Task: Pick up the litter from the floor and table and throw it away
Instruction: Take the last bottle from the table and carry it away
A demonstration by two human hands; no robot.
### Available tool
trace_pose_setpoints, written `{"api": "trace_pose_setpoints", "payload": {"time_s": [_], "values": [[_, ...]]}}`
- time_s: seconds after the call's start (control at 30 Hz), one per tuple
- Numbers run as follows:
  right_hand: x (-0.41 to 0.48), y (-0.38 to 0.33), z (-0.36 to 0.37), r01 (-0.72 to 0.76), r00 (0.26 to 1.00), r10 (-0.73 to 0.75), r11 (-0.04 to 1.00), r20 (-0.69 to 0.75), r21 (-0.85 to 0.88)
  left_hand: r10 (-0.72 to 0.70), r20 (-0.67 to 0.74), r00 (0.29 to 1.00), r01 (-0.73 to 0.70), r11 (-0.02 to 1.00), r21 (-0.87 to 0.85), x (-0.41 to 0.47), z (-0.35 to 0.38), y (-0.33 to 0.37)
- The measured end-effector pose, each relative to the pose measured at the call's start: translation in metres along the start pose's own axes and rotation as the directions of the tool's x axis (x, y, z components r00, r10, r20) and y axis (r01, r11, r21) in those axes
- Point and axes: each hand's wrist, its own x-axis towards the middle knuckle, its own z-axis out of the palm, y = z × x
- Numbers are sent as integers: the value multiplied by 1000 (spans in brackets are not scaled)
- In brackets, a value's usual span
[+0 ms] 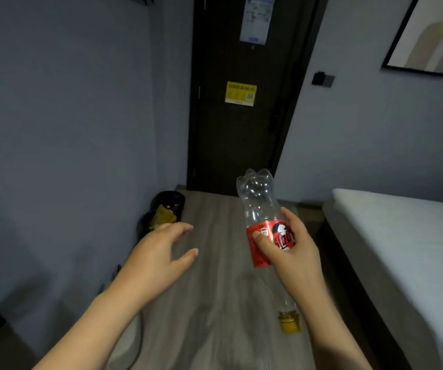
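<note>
Behind the right hand (295, 255), the bottle (259, 198) is partly hidden.

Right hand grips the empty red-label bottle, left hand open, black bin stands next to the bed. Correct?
Not quite. The head view shows the black bin against the left wall, across the floor from the bed. The rest holds: right hand grips the red-label bottle, left hand is open.
</note>
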Motion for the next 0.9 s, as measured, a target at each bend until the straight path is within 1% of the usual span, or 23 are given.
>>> {"api": "trace_pose_setpoints", "payload": {"time_s": [0.17,0.33,0.4,0.5,0.67,0.77,0.9], "values": [[79,40,16,-21,999,20,1000,36,19,-35,13,999,35,999,30,77,34,-28],[170,70,24,-90,991,87,996,104,27,-89,28,996,87,994,69,156,61,-43],[201,82,25,-84,989,82,996,125,17,-103,25,994,101,992,78,185,72,-48],[237,101,29,-93,982,98,995,163,-38,-128,24,991,126,989,82,222,86,-56],[304,132,47,-131,975,148,985,166,-113,-152,28,988,150,987,55,288,104,-75],[348,150,69,-162,964,185,978,189,-133,-149,41,988,147,988,49,330,111,-94],[409,166,110,-153,955,187,976,231,-156,-154,43,987,151,987,57,398,110,-127]]}}
